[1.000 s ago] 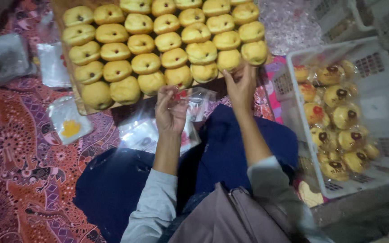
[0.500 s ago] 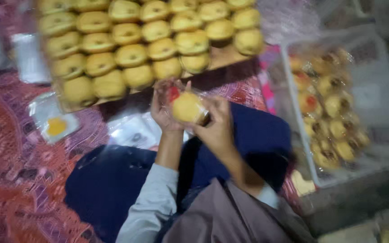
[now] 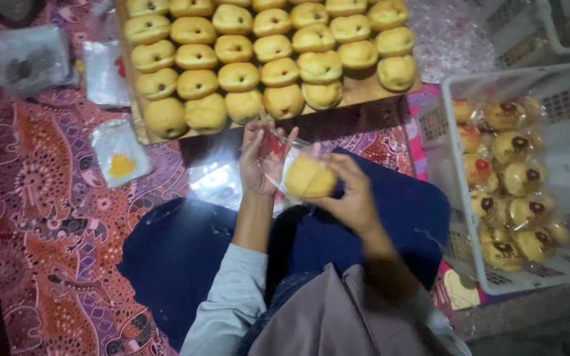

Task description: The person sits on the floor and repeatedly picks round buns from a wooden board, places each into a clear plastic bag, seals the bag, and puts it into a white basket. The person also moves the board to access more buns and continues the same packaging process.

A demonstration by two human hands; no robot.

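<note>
Behind clear bag (image 3: 284,153), right hand (image 3: 352,195) half-hides bun (image 3: 309,178).

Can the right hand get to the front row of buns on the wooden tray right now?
Probably not freely: the right hand is holding a bun in a clear bag, though nothing blocks the tray.

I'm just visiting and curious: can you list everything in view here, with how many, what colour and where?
buns: about twenty, golden yellow, on the board at the top
board: one, brown, under the buns
bagged buns: roughly a dozen, yellow, inside the crate
crate: one, white, on the right
flat bags: several, clear, on the mat at left
mat: one, red patterned, on the floor
bun: one, yellow, going into the clear bag
left hand: holds the bag
right hand: holds the bun
</note>
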